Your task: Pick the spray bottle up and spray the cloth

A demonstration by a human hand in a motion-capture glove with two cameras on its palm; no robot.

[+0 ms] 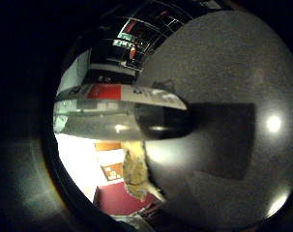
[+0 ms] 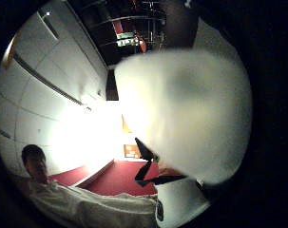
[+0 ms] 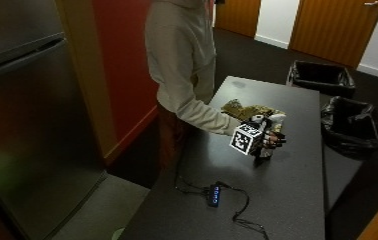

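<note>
Gloved, my right hand [image 3: 263, 137] wraps the spray bottle [image 3: 266, 145] beside the cloth [image 3: 249, 111]. It looks light, rigid, slick plastic; best held at the neck.

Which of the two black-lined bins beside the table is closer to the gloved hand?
The nearer bin, level with the right hand just past the table's edge. The other bin stands further back, towards the orange doors.
</note>
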